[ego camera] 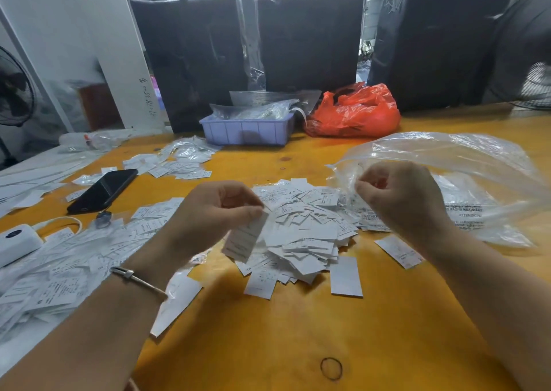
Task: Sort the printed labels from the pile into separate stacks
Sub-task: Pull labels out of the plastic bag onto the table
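Pinched in left hand [220,208]: one label [246,238], hanging long axis down and toward the wearer, just above the pile's [301,229] near-left edge. Right hand [399,200] curled, seemingly gripping the clear bag [465,164]; exact hold unclear. Sorted labels [74,259] lie left of the grip, so left hand is nearer; judged next move goes leftward.

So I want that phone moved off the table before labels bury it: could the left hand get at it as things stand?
Probably yes, once freed. The left hand pinches a label, so it must drop that first. The phone lies uncovered up and to its left, nothing standing between them.
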The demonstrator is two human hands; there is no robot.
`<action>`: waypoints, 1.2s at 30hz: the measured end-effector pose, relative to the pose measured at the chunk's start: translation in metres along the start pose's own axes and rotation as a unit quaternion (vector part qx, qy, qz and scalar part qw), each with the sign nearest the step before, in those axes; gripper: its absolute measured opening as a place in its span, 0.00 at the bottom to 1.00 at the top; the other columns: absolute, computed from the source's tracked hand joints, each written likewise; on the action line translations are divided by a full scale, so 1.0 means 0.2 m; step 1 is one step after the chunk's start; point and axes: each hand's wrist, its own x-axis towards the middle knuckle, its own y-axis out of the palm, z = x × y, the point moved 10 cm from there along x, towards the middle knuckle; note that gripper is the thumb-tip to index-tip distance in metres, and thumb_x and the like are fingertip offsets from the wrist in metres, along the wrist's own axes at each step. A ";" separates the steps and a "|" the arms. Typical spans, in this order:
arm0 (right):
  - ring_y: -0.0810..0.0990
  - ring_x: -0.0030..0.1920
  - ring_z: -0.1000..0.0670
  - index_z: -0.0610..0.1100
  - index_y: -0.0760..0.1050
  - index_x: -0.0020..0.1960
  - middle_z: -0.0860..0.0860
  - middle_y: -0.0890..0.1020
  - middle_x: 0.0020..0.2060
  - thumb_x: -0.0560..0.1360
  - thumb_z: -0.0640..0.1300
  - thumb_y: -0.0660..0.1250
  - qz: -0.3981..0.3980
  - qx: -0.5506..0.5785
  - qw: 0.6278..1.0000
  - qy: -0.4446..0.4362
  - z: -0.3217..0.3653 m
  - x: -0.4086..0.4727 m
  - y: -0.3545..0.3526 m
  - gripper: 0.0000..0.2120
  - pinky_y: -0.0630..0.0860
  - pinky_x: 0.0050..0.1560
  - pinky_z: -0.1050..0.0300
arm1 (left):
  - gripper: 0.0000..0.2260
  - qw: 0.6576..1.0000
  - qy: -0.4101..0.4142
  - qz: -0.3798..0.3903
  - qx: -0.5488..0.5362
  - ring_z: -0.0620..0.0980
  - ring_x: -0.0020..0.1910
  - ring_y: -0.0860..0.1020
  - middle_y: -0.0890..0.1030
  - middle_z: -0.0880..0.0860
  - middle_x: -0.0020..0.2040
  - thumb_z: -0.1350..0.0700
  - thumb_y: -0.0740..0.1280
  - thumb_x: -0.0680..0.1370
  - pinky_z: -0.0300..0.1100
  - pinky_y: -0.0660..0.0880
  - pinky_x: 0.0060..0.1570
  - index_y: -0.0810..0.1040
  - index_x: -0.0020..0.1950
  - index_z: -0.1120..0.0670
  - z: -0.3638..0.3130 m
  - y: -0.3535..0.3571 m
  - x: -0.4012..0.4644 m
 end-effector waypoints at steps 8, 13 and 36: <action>0.72 0.64 0.42 0.47 0.72 0.65 0.45 0.77 0.62 0.74 0.46 0.67 0.094 -0.236 0.954 0.157 -0.42 0.05 0.03 0.19 0.63 0.63 0.48 | 0.05 0.958 -0.157 -0.125 0.205 0.48 0.42 0.78 0.82 0.49 0.41 0.57 0.72 0.76 0.42 0.75 0.38 0.83 0.41 0.49 0.29 -0.30 0.02; 0.77 0.54 0.43 0.46 0.75 0.43 0.47 0.81 0.48 0.74 0.56 0.67 0.131 -0.308 0.929 0.156 -0.48 0.07 0.08 0.13 0.66 0.56 0.50 | 0.11 0.895 -0.213 -0.089 0.381 0.51 0.42 0.79 0.82 0.48 0.39 0.58 0.72 0.75 0.43 0.77 0.40 0.80 0.34 0.47 0.36 -0.39 -0.02; 0.77 0.42 0.39 0.40 0.78 0.43 0.41 0.81 0.39 0.74 0.42 0.71 -0.121 -0.123 0.983 0.067 -0.32 0.07 -0.11 0.06 0.71 0.42 0.53 | 0.07 0.939 -0.093 -0.117 0.310 0.46 0.50 0.77 0.79 0.45 0.50 0.48 0.76 0.71 0.42 0.72 0.42 0.79 0.44 0.41 0.21 -0.19 0.02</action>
